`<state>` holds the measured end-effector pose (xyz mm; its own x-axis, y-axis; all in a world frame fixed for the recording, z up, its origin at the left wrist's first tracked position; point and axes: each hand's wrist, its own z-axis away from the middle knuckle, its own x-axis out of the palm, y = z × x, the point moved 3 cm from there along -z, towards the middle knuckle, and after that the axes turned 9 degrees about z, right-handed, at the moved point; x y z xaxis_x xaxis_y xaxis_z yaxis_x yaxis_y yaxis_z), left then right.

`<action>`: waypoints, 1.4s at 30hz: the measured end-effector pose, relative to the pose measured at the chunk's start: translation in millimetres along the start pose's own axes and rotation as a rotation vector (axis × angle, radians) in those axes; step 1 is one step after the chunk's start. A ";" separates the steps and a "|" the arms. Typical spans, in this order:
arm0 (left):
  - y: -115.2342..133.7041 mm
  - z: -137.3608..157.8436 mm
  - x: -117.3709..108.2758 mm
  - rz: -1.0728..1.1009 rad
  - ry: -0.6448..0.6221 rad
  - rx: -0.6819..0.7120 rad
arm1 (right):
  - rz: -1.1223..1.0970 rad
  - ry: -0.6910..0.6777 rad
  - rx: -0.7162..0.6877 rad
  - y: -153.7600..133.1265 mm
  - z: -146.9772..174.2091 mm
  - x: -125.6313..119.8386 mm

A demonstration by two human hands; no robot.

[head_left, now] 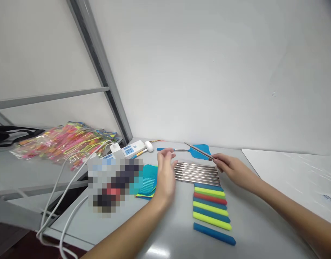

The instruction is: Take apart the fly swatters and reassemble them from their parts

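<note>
My right hand [224, 163] pinches one end of a thin metal rod [199, 150], which slants up to the left above the table. More metal rods [197, 173] lie side by side in a row beneath it. At their left ends is my left hand [165, 172], raised, its fingers loosely bent and apart, with nothing visible in it. A complete blue fly swatter [200, 151] lies behind the rods. Nearer me, several coloured plastic handles [212, 219] in blue, yellow-green and red form a column. Left of my left hand sits a stack of teal mesh swatter heads [149, 180], partly covered by it.
Power strips [129, 150] with white cables [53, 190] lie at the table's left. Bagged colourful items [70, 140] fill a shelf surface beyond a metal post [111, 90]. A pixelated patch hides part of the table's left side. A white board [289, 172] lies at the right.
</note>
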<state>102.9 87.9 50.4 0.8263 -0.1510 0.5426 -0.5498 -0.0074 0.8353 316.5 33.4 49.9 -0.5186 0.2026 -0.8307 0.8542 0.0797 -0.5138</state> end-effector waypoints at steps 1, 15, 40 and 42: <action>1.3 2.1 -0.9 -0.166 -0.105 0.069 | 0.037 -0.007 0.009 11.1 -9.1 1.3; -59.1 72.2 18.6 -1.100 -1.153 0.819 | 0.198 -0.137 -0.229 42.4 -45.6 33.8; -58.0 48.2 13.1 -1.345 -1.166 0.508 | 0.511 -0.076 -0.405 -0.4 -145.0 89.2; -55.2 46.5 13.7 -1.335 -1.143 0.484 | 0.507 -0.072 -0.399 1.5 -147.1 90.0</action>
<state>138.9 40.3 7.5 0.3264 -0.3291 -0.8861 0.1801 -0.8986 0.4001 276.7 195.3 5.9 -0.0364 0.2453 -0.9688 0.9350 0.3506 0.0537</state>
